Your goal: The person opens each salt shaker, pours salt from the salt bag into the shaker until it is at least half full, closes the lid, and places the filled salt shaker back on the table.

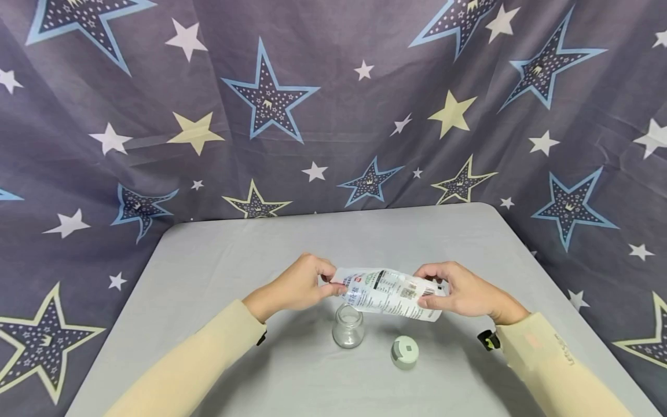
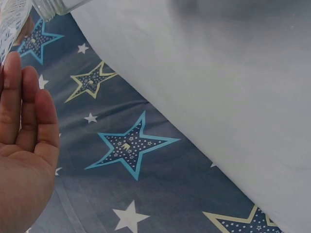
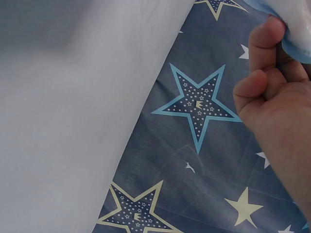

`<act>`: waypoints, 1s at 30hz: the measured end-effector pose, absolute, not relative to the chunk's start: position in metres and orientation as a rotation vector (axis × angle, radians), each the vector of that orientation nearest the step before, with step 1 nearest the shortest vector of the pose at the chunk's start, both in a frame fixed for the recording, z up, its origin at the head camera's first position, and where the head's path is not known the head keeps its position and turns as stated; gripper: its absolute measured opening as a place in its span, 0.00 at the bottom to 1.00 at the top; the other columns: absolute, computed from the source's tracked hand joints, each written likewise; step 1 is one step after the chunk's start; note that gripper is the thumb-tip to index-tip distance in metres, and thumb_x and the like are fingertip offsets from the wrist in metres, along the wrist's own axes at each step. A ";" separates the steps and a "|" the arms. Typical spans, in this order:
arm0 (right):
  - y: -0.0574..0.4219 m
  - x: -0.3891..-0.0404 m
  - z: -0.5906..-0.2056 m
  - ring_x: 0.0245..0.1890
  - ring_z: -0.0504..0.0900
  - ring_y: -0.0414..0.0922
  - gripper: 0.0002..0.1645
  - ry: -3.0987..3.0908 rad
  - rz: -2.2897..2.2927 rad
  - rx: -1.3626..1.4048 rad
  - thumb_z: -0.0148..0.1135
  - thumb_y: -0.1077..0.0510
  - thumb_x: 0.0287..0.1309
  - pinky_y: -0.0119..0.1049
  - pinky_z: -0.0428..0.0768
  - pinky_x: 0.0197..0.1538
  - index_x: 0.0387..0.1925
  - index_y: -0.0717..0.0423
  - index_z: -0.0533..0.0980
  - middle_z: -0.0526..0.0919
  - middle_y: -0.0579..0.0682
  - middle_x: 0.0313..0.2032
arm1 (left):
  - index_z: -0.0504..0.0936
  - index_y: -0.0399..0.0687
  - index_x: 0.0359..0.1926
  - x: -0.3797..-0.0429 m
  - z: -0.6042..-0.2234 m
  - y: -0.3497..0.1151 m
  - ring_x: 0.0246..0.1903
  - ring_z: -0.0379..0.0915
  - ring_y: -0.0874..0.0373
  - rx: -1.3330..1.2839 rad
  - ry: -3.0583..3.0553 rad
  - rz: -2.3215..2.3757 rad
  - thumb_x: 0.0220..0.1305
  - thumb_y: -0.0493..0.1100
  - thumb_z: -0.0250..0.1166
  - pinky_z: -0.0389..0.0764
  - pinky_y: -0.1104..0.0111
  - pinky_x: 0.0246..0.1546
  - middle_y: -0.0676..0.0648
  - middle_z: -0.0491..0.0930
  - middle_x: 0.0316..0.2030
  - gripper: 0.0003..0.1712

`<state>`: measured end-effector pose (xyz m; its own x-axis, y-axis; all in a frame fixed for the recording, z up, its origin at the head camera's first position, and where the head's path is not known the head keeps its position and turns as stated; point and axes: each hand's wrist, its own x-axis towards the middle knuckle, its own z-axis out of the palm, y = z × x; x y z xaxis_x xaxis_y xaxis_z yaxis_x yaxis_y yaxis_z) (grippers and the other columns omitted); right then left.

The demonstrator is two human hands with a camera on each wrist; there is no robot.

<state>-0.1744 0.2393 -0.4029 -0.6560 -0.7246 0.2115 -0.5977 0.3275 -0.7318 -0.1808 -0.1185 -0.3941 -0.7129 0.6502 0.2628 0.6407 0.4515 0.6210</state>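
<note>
Packet point(image 1: 388, 293) in both hands point(image 1: 301, 282) point(image 1: 465, 289), near open jar point(image 1: 348, 331)

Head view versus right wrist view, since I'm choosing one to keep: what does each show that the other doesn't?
Only the head view shows the left hand, glass jar and pale green cap. Only the right wrist view shows the blue-edged side of the packet. Both share the right hand, packet, gray table and star-patterned cloth.

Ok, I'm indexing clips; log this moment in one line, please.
left hand: pinches end of packet; right hand: holds its other end; glass jar: uncapped, upright; green cap: on table
</note>
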 end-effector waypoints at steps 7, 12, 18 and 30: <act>0.239 -0.175 -0.399 0.35 0.82 0.40 0.14 2.454 -1.227 -1.190 0.74 0.62 0.57 0.35 0.79 0.41 0.43 0.44 0.83 0.86 0.39 0.34 | 0.83 0.57 0.20 -0.176 -0.397 -0.122 0.26 0.70 0.64 1.135 2.657 1.170 0.59 0.40 0.77 0.71 0.71 0.28 0.62 0.83 0.27 0.14; 0.239 -0.176 -0.396 0.37 0.85 0.40 0.11 2.413 -1.223 -1.213 0.72 0.62 0.61 0.35 0.81 0.44 0.43 0.46 0.83 0.87 0.40 0.37 | 0.86 0.58 0.22 -0.175 -0.401 -0.121 0.28 0.71 0.65 1.131 2.657 1.186 0.59 0.41 0.76 0.74 0.70 0.30 0.63 0.83 0.29 0.11; 0.237 -0.176 -0.391 0.37 0.85 0.40 0.09 2.400 -1.213 -1.248 0.70 0.62 0.63 0.36 0.82 0.44 0.43 0.47 0.83 0.87 0.40 0.38 | 0.87 0.56 0.22 -0.175 -0.405 -0.121 0.26 0.71 0.65 1.120 2.655 1.233 0.60 0.42 0.76 0.74 0.70 0.28 0.62 0.83 0.28 0.11; 0.232 -0.173 -0.383 0.37 0.84 0.39 0.09 2.433 -1.172 -1.277 0.70 0.62 0.63 0.35 0.81 0.43 0.41 0.45 0.84 0.86 0.39 0.38 | 0.90 0.47 0.26 -0.172 -0.412 -0.123 0.29 0.75 0.63 1.069 2.605 1.303 0.60 0.39 0.76 0.79 0.56 0.33 0.61 0.85 0.29 0.06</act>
